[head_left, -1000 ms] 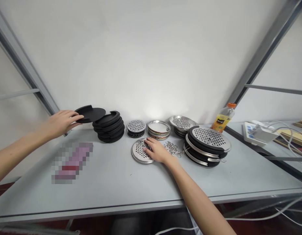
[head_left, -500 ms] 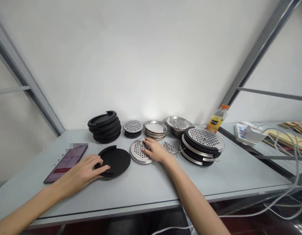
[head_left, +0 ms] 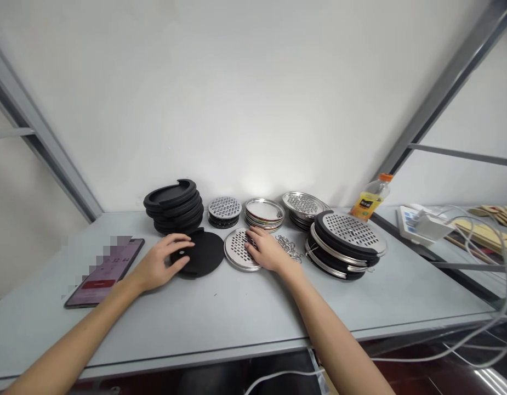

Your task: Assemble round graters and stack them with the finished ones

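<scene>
My left hand [head_left: 165, 263] rests at the left edge of a black round tray [head_left: 206, 252], thumb and fingers apart over it. Beside the tray, my right hand [head_left: 267, 249] lies with spread fingers on a perforated metal disc [head_left: 238, 250]. Small metal hooks or rings [head_left: 289, 248] lie just right of that hand. Behind stand a stack of black trays [head_left: 175, 208], a stack of small patterned discs [head_left: 224, 208] and a stack of shiny round plates [head_left: 265, 211]. A tall stack of black trays and perforated discs [head_left: 347, 236] is at the right.
A phone [head_left: 107, 274] lies at the left of the grey table [head_left: 220, 323]. Metal bowls [head_left: 305, 204] and a bottle [head_left: 369, 200] stand at the back. A power strip [head_left: 417, 225] with white cables is at the right, near metal frame bars.
My left hand has loosened from the black tray, its thumb and fingers now wider apart. My right hand stays on the metal disc. The view has shifted slightly.
</scene>
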Tool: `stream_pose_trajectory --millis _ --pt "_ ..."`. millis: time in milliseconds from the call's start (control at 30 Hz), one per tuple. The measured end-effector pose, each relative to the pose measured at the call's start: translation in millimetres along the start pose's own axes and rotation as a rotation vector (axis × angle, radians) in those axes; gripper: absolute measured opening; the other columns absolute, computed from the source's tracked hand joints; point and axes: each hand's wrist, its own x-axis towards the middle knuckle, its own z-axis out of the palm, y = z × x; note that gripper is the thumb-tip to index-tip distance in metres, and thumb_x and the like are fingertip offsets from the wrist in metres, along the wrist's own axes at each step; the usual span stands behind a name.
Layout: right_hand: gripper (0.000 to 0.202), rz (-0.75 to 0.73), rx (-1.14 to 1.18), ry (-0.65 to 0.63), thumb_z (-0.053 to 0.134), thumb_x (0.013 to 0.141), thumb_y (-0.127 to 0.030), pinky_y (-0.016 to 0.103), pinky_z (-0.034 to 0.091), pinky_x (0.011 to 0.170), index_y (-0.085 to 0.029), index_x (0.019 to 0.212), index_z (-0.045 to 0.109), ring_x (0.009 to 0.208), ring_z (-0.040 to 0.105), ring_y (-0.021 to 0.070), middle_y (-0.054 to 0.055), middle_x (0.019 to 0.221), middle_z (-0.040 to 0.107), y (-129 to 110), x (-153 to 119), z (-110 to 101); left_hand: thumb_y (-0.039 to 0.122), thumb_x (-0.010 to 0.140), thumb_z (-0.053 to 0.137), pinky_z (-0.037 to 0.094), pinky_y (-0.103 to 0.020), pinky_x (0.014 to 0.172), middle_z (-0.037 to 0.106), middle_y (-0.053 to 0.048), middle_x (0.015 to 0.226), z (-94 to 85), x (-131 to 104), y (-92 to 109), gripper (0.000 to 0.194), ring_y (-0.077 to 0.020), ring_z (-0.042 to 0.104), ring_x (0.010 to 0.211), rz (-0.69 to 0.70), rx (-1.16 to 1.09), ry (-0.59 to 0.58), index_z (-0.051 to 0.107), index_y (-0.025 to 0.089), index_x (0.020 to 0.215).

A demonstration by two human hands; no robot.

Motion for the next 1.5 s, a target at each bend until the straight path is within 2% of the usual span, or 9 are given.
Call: stream_pose_trajectory --millis 133,400,600,667,800,900,1033,1200,1500 --pt "0.045 -0.007 0.002 -0.004 0.045 0.093 -0.032 0.043 0.035 0.109 -0.007 0.128 0.054 0.129 0.046 0.0289 0.021 0.136 0.051 -1 1 -1 0.041 0.094 0.042 0.044 -0.040 0.100 0.055 -0.010 0.118 4.9 -4 -8 0.036 -0.0257 0.056 0.111 -0.177 0.096 0.230 0.063 0.019 0.112" --pt "0.046 -0.006 0.019 -0.019 0.044 0.093 -0.032 0.043 0.035 0.109 -0.005 0.130 0.052 0.129 0.045 0.0290 0.022 0.137 0.050 -1 0 -2 0.053 0.094 0.035 0.042 -0.050 0.098 0.054 -0.014 0.112 6.8 -23 -28 0.049 -0.0326 0.053 0.111 -0.468 0.261 0.159 0.059 0.015 0.115" --pt "0.044 -0.017 0.045 0.011 0.045 0.093 -0.032 0.044 0.037 0.107 -0.008 0.127 0.055 0.126 0.048 0.0290 0.020 0.134 0.054 -4 0 -4 0.048 0.095 0.037 0.038 -0.046 0.104 0.053 -0.011 0.121 3.0 -18 -10 0.042 -0.0295 0.050 0.117 -0.285 0.186 0.178 0.058 0.018 0.114" --pt "0.045 -0.064 0.087 0.026 0.049 0.091 -0.038 0.044 0.037 0.107 -0.011 0.126 0.057 0.125 0.049 0.0287 0.019 0.132 0.055 -9 -1 -6 0.045 0.095 0.038 0.038 -0.044 0.106 0.049 -0.010 0.128 2.7 -14 -1 0.039 -0.0279 0.047 0.122 -0.216 0.114 0.096 0.056 0.020 0.118" --pt "0.082 -0.202 0.177 -0.053 0.067 0.070 -0.063 0.048 0.031 0.111 -0.015 0.134 0.050 0.135 0.037 0.0339 0.018 0.142 0.046 -20 -5 -7 0.045 0.095 0.040 0.037 -0.044 0.108 0.044 -0.008 0.140 7.7 3 6 0.039 -0.0277 0.042 0.130 -0.152 0.052 -0.085 0.055 0.024 0.125" --pt "0.095 -0.226 0.177 -0.124 0.074 0.062 -0.063 0.052 0.028 0.111 -0.015 0.139 0.044 0.138 0.031 0.0371 0.019 0.148 0.037 -24 -8 -4 0.049 0.095 0.040 0.028 -0.048 0.114 0.039 -0.008 0.147 16.7 23 5 0.046 -0.0291 0.033 0.138 -0.145 0.062 -0.153 0.052 0.024 0.132" --pt "0.074 -0.229 0.176 -0.094 0.073 0.070 -0.044 0.048 0.030 0.111 -0.015 0.133 0.050 0.134 0.038 0.0337 0.018 0.142 0.044 -27 -7 -5 0.052 0.096 0.037 0.029 -0.048 0.113 0.041 -0.011 0.146 30.6 42 8 0.051 -0.0295 0.035 0.137 -0.146 0.045 -0.137 0.053 0.020 0.132" --pt "0.057 -0.273 0.196 -0.072 0.069 0.070 -0.026 0.041 0.039 0.104 -0.016 0.124 0.055 0.120 0.053 0.0289 0.014 0.124 0.060 -34 -4 -13 0.047 0.098 0.033 0.028 -0.047 0.114 0.049 -0.009 0.141 35.3 39 14 0.046 -0.0259 0.039 0.134 -0.116 0.006 -0.150 0.054 0.021 0.130" --pt "0.045 -0.173 0.223 0.022 0.059 0.080 -0.027 0.033 0.048 0.089 -0.017 0.124 0.056 0.104 0.062 0.0247 0.012 0.119 0.064 -35 -7 -18 0.046 0.098 0.034 0.023 -0.048 0.116 0.054 -0.007 0.137 34.9 35 12 0.046 -0.0251 0.036 0.137 -0.128 -0.047 -0.172 0.058 0.019 0.126"
